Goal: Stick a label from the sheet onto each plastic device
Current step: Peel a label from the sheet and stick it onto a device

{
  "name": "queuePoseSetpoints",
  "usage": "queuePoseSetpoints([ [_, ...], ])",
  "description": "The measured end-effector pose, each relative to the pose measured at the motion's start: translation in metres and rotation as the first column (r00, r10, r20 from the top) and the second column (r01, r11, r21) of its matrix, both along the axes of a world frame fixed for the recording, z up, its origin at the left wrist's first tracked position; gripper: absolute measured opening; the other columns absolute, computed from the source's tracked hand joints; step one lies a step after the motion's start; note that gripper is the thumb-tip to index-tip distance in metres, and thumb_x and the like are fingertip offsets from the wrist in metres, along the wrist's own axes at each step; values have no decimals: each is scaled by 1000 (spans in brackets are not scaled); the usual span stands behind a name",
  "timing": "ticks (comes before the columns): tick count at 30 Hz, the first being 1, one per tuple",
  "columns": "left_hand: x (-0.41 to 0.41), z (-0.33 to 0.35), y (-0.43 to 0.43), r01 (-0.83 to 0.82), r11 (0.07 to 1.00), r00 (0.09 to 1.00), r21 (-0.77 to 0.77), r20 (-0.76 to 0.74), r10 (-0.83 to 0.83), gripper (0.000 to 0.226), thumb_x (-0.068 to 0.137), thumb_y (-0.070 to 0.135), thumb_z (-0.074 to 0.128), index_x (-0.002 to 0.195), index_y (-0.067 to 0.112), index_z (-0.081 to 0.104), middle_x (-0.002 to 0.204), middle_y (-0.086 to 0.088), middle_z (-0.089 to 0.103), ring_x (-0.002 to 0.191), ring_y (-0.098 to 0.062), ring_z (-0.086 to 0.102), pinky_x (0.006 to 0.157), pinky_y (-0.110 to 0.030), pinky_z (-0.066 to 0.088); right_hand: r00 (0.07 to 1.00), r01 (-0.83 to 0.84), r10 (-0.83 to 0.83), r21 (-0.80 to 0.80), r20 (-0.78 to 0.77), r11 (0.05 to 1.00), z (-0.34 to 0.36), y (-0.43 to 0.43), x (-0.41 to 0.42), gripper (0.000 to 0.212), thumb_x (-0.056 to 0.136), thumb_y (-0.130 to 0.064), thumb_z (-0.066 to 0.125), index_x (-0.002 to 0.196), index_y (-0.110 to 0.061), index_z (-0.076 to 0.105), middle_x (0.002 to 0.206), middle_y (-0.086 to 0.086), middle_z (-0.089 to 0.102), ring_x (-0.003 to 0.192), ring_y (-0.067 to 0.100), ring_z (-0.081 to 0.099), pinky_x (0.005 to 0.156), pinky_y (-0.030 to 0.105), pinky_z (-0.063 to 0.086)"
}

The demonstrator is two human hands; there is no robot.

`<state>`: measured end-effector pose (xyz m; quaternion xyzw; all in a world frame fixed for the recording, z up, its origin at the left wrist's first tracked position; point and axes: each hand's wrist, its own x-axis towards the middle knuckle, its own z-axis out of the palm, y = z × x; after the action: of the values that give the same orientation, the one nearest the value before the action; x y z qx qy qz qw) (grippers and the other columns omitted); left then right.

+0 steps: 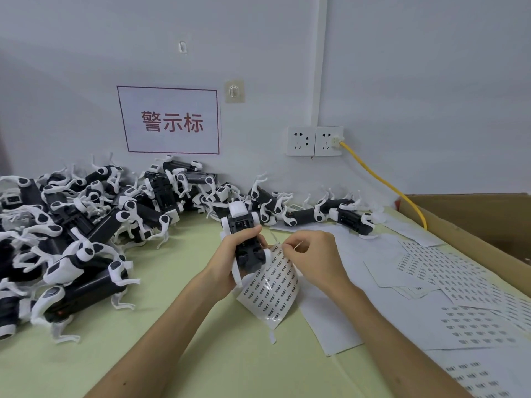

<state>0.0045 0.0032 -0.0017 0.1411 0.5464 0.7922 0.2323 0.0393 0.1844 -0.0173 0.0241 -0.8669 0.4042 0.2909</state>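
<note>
My left hand (234, 255) grips a black-and-white plastic device (244, 225) shaped like a robot dog, held above the table's middle with its white head pointing away from me. The same hand also holds a curled label sheet (273, 291) that hangs below the device. My right hand (311, 255) pinches at the sheet's top edge, right beside the device. Whether a label is between its fingertips is hidden.
A big pile of the same devices (71, 225) covers the table's left, and a row of them (330, 214) lies along the back wall. Loose label sheets (448, 271) are spread at right. A cardboard box (474, 222) and a yellow cable (382, 182) stand far right.
</note>
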Motion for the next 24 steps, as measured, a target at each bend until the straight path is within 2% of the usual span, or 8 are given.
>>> queuePoseSetpoints([
  [7,-1,2,0,-77,995,997,-67,-6,77,26,75,34,75,77,11,64,89,-8,72,77,-14,69,60,-25,54,998,40,-43,-83,-35,996,2,3,0,14,88,-14,70,77,-20,75,65,-7,69,60,10,67,61,25,54],
  [9,-2,1,1,-145,983,989,-114,-17,144,23,84,29,73,88,9,64,101,-8,76,76,-15,70,58,-25,55,997,35,-44,-128,-64,991,3,4,1,9,90,-15,71,84,-20,76,67,-6,70,60,11,67,64,28,57],
  [11,-3,0,1,-239,960,971,-146,-69,231,21,91,27,70,97,8,66,112,-11,75,81,-18,69,61,-26,56,995,15,-30,-152,-98,988,5,3,3,6,89,-21,74,84,-24,76,65,-7,69,57,10,67,61,25,56],
  [13,-4,2,-2,-276,952,958,-133,-113,262,22,90,30,70,92,8,68,113,-12,75,90,-21,68,66,-27,56,992,2,-22,-159,-124,987,7,2,4,6,86,-30,77,81,-29,74,63,-8,66,55,11,64,57,20,51],
  [15,-3,7,-7,-120,990,988,-78,-103,112,27,84,36,72,81,10,64,111,-14,76,92,-22,69,70,-26,56,991,-18,-4,-162,-133,987,9,2,5,10,83,-36,79,78,-29,74,63,-9,65,54,10,61,55,17,47],
  [18,1,12,-12,109,994,990,12,-90,-107,26,83,36,70,79,11,62,114,-22,73,88,-24,71,75,-27,58,988,-81,61,-147,-139,986,9,1,6,10,81,-36,81,76,-31,74,64,-8,66,54,7,56,56,17,44],
  [21,5,13,-10,98,995,990,19,-106,-96,25,84,35,65,81,11,61,113,-23,73,88,-26,71,80,-30,57,985,-103,84,-129,-149,986,8,2,7,10,81,-38,80,76,-31,74,65,-8,65,53,6,52,55,15,41],
  [24,7,15,-10,37,999,994,39,-106,-33,23,84,35,64,75,14,65,108,-24,73,89,-27,71,71,-27,57,984,-108,92,-99,-153,989,9,4,6,12,81,-40,80,74,-34,73,64,-10,64,51,5,48,53,12,36],
])
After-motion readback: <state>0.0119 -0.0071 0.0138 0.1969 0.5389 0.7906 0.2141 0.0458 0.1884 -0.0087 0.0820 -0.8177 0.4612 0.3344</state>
